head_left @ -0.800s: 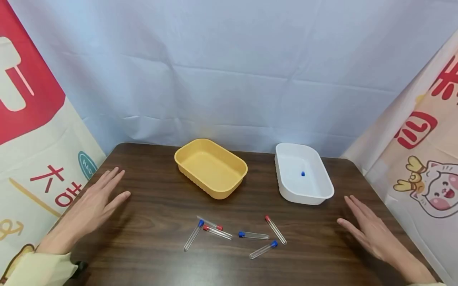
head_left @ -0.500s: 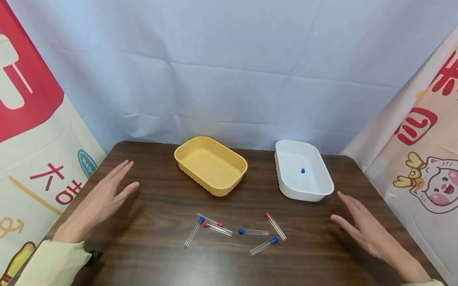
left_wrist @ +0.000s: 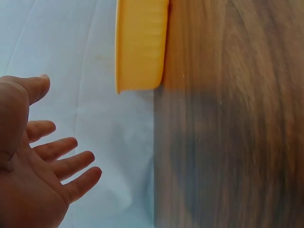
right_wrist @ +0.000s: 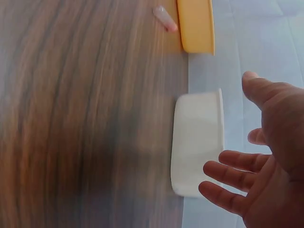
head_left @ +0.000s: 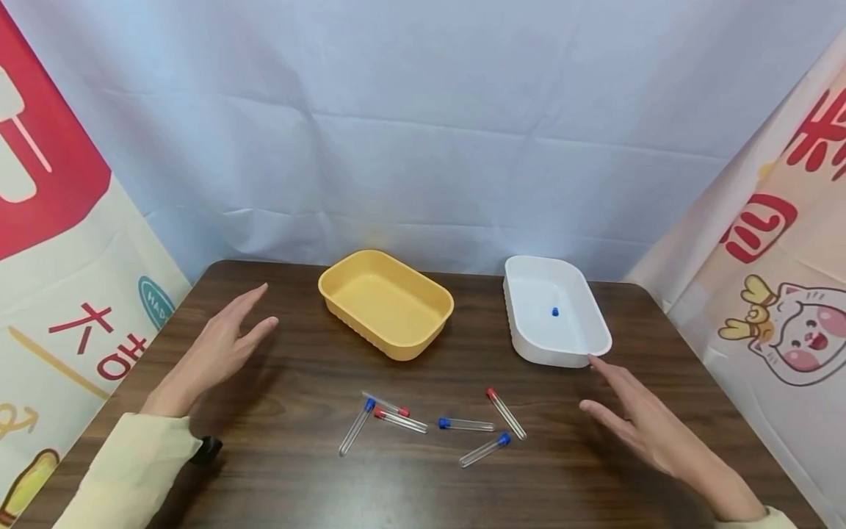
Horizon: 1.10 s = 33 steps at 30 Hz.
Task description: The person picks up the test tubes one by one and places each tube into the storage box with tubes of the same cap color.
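Observation:
My left hand (head_left: 214,353) hovers over the left part of the table, fingers spread and holding nothing, to the left of the yellow tray (head_left: 423,334). On the other side my right hand (head_left: 644,422) is likewise spread and holds nothing; its fingertips overlap the near rim of the white tray (head_left: 555,360) in the head view. Between the hands lie several capped test tubes. Blue caps top one tube (head_left: 357,426) at the left, another tube (head_left: 469,425) in the middle and a third tube (head_left: 485,450) nearer me. A red-capped tube (head_left: 507,415) slants at the right.
Two more red-capped tubes (head_left: 403,421) lie close together at the left of the group. Inside the white tray is a small blue cap (head_left: 555,312). The brown wooden table (head_left: 284,470) backs onto a pale cloth (head_left: 423,147), with printed cloths at both sides.
Both hands have moved inward over the table, the left one rightward and the right one leftward toward the white tray. The trays and tubes stay where they were.

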Each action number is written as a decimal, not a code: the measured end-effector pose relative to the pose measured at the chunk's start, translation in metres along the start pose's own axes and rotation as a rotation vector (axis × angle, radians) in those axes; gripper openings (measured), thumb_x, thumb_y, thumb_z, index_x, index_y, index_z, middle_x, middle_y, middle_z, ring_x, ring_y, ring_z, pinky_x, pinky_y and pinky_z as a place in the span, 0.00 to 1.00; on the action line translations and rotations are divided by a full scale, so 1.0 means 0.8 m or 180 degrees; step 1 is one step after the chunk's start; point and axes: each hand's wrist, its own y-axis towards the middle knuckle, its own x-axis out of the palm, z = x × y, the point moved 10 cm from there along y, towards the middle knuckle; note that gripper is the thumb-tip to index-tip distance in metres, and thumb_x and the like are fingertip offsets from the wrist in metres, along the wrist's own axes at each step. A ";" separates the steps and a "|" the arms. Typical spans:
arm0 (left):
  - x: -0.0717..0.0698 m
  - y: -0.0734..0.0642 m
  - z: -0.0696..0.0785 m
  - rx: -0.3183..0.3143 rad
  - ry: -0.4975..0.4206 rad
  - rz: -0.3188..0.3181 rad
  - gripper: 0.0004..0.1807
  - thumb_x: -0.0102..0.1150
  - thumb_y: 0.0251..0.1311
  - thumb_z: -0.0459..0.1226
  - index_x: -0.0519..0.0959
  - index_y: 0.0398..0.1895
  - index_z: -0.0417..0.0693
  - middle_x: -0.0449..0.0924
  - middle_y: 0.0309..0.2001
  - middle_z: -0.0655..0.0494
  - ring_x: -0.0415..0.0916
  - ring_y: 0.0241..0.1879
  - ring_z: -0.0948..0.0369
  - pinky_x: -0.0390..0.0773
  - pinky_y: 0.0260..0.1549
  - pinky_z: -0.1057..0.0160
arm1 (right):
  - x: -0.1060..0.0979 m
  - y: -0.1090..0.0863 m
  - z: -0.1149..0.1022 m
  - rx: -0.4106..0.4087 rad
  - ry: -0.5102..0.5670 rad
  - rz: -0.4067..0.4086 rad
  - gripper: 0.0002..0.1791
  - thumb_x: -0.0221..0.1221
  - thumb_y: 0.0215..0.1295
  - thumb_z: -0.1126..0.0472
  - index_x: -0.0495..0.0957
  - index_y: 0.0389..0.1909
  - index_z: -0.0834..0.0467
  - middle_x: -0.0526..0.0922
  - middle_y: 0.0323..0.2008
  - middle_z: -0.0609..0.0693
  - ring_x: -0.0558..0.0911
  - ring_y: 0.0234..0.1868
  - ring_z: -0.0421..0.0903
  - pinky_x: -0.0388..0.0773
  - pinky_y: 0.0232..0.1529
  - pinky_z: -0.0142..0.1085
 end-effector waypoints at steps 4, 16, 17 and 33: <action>0.006 0.009 -0.001 -0.0087 -0.0060 -0.0039 0.40 0.52 0.78 0.52 0.52 0.83 0.45 0.54 0.79 0.35 0.51 0.76 0.35 0.57 0.67 0.30 | 0.009 0.001 -0.013 -0.0063 0.0007 -0.0027 0.41 0.66 0.71 0.52 0.61 0.78 0.61 0.75 0.63 0.62 0.79 0.60 0.62 0.77 0.53 0.62; 0.023 0.030 -0.002 -0.0163 -0.0184 -0.0120 0.40 0.48 0.79 0.54 0.51 0.84 0.46 0.56 0.77 0.33 0.59 0.72 0.34 0.62 0.65 0.31 | 0.033 0.007 -0.044 -0.0238 0.0106 -0.0099 0.34 0.65 0.72 0.51 0.68 0.73 0.60 0.78 0.63 0.58 0.82 0.56 0.53 0.81 0.52 0.52; 0.025 0.032 -0.004 -0.0183 -0.0199 -0.0134 0.40 0.48 0.79 0.54 0.51 0.84 0.46 0.56 0.78 0.33 0.59 0.72 0.34 0.62 0.65 0.31 | 0.035 0.008 -0.046 -0.0285 0.0084 -0.0085 0.34 0.66 0.72 0.52 0.68 0.73 0.59 0.79 0.62 0.57 0.82 0.54 0.51 0.82 0.50 0.50; 0.045 0.065 -0.003 -0.0271 -0.0423 -0.0190 0.39 0.48 0.79 0.53 0.53 0.83 0.42 0.54 0.80 0.39 0.61 0.73 0.37 0.65 0.67 0.36 | 0.058 0.018 -0.074 -0.0481 0.0220 -0.0173 0.34 0.66 0.71 0.51 0.70 0.72 0.60 0.80 0.59 0.53 0.84 0.49 0.43 0.83 0.47 0.41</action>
